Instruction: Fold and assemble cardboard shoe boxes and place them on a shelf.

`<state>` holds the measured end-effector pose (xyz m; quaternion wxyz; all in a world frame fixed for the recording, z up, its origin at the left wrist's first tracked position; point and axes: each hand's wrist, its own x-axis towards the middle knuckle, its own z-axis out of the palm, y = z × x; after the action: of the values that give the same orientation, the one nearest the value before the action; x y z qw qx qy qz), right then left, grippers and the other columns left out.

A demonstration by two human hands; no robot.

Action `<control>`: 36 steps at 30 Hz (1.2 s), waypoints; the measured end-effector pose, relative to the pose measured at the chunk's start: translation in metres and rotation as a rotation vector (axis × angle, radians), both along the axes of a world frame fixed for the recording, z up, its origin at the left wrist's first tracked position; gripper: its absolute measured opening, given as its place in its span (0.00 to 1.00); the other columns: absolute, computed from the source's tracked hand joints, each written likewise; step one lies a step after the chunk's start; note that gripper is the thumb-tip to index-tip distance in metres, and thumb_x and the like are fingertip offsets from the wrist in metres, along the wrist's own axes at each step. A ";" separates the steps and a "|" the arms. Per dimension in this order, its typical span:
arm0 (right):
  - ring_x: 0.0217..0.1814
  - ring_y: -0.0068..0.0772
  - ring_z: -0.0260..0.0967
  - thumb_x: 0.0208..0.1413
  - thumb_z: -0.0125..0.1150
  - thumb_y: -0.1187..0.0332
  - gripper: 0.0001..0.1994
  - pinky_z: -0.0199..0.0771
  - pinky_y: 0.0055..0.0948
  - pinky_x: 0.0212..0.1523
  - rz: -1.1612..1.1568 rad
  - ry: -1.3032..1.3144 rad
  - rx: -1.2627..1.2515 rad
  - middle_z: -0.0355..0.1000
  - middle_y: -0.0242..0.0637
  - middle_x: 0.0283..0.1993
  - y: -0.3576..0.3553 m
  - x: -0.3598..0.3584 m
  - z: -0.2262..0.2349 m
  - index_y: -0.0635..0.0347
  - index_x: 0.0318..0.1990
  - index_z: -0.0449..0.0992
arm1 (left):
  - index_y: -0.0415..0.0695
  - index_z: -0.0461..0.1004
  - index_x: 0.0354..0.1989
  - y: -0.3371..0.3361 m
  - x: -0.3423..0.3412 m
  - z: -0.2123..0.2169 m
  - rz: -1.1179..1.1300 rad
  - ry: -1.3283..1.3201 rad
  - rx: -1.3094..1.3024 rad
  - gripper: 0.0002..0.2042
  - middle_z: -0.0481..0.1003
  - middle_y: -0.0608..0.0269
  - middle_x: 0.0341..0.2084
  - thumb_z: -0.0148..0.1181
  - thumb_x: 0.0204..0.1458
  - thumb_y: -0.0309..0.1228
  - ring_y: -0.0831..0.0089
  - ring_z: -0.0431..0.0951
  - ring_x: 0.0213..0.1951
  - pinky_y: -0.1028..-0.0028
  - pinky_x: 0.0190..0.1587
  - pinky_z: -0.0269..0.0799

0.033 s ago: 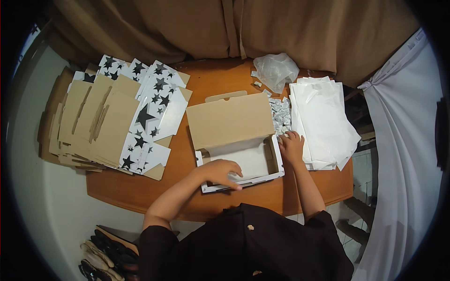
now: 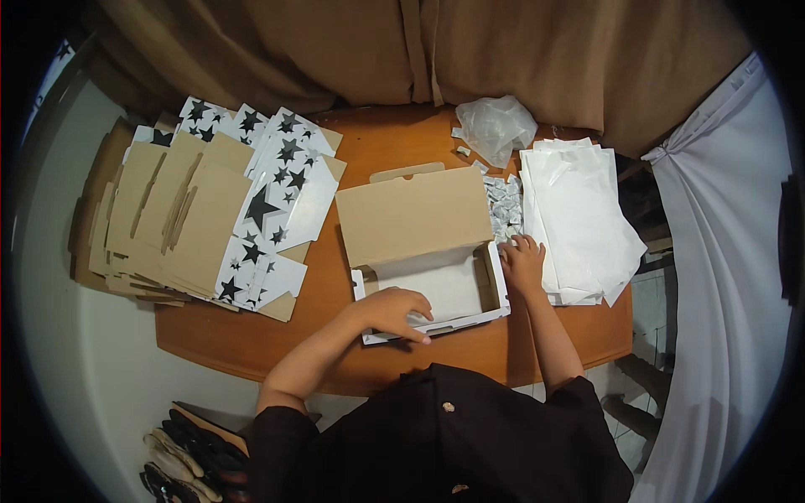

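Observation:
An open cardboard box (image 2: 495, 285), white outside and brown inside, sits in front of me with its brown lid (image 2: 415, 214) tilted back and white paper (image 2: 436, 281) lining its floor. Over the near left part of the box is my left hand (image 2: 394, 312), fingers bent above the inside and thumb apart from them along the front wall. Just right of the box, my right hand (image 2: 523, 260) reaches to the near end of a pile of small white-grey sachets (image 2: 503, 201). Its fingers are bent but apart, and I make out nothing held in them.
Flattened boxes with black stars (image 2: 260, 205) are stacked on the left. White sheets (image 2: 574, 222) lie in a stack beside the sachets. A clear plastic bag (image 2: 499, 130) rests at the back of the wooden table (image 2: 335, 369). Shoes (image 2: 201, 453) are on the lower left.

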<state>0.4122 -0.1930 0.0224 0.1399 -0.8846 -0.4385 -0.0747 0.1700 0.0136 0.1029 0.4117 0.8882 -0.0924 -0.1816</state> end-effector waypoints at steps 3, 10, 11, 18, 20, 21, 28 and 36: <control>0.59 0.43 0.57 0.43 0.62 0.68 0.11 0.50 0.59 0.56 0.002 -0.032 -0.003 0.67 0.33 0.51 -0.003 0.002 -0.018 0.47 0.38 0.77 | 0.44 0.78 0.36 -0.005 -0.016 0.005 0.089 -0.022 0.029 0.15 0.74 0.60 0.44 0.59 0.49 0.43 0.61 0.72 0.48 0.66 0.51 0.65; 0.57 0.40 0.60 0.47 0.59 0.66 0.08 0.49 0.57 0.58 -0.025 -0.125 0.027 0.70 0.32 0.49 -0.006 -0.003 -0.023 0.49 0.36 0.78 | 0.46 0.78 0.25 -0.010 -0.020 -0.007 0.483 -0.256 0.280 0.07 0.75 0.64 0.34 0.59 0.47 0.35 0.68 0.72 0.41 0.66 0.45 0.60; 0.57 0.39 0.60 0.48 0.58 0.66 0.07 0.49 0.57 0.58 -0.047 -0.079 0.047 0.70 0.32 0.49 -0.006 -0.006 -0.019 0.49 0.36 0.78 | 0.46 0.77 0.23 -0.011 -0.018 -0.016 0.528 -0.410 0.387 0.07 0.72 0.65 0.31 0.58 0.47 0.34 0.69 0.70 0.38 0.67 0.42 0.57; 0.52 0.39 0.62 0.52 0.55 0.67 0.06 0.52 0.47 0.56 -0.234 0.094 0.345 0.71 0.34 0.44 -0.002 -0.011 0.014 0.55 0.36 0.76 | 0.47 0.76 0.23 -0.008 0.002 -0.055 0.515 -0.591 0.699 0.04 0.70 0.63 0.35 0.56 0.43 0.30 0.67 0.67 0.41 0.66 0.43 0.57; 0.49 0.40 0.63 0.53 0.53 0.68 0.06 0.54 0.39 0.53 -0.215 0.166 0.556 0.71 0.37 0.42 0.002 -0.020 0.036 0.59 0.35 0.75 | 0.49 0.76 0.37 -0.009 0.004 -0.064 0.578 -0.630 0.855 0.12 0.69 0.63 0.40 0.54 0.42 0.27 0.68 0.66 0.45 0.63 0.47 0.52; 0.49 0.40 0.63 0.53 0.53 0.68 0.06 0.54 0.39 0.53 -0.221 0.162 0.555 0.71 0.37 0.42 0.001 -0.025 0.044 0.59 0.35 0.75 | 0.49 0.76 0.37 -0.011 0.006 -0.064 0.573 -0.633 0.851 0.12 0.69 0.63 0.40 0.54 0.42 0.27 0.68 0.66 0.45 0.63 0.47 0.52; 0.48 0.39 0.63 0.53 0.54 0.71 0.05 0.54 0.35 0.52 -0.069 0.242 0.714 0.70 0.37 0.41 0.008 -0.060 0.069 0.59 0.36 0.75 | 0.53 0.64 0.57 -0.016 0.011 -0.048 0.716 -0.856 1.043 0.28 0.68 0.67 0.44 0.51 0.42 0.22 0.75 0.66 0.48 0.59 0.51 0.44; 0.47 0.36 0.64 0.51 0.57 0.72 0.05 0.53 0.36 0.54 0.005 0.280 0.671 0.71 0.34 0.38 0.014 -0.085 0.078 0.57 0.35 0.77 | 0.48 0.73 0.42 -0.023 -0.008 -0.036 0.546 -0.702 0.679 0.16 0.72 0.70 0.27 0.52 0.43 0.23 0.73 0.73 0.33 0.63 0.43 0.58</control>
<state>0.3271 -0.1793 0.1009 0.4810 -0.7902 -0.3683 -0.0924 0.1617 -0.0097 0.0668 0.0791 0.9698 0.0733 0.2187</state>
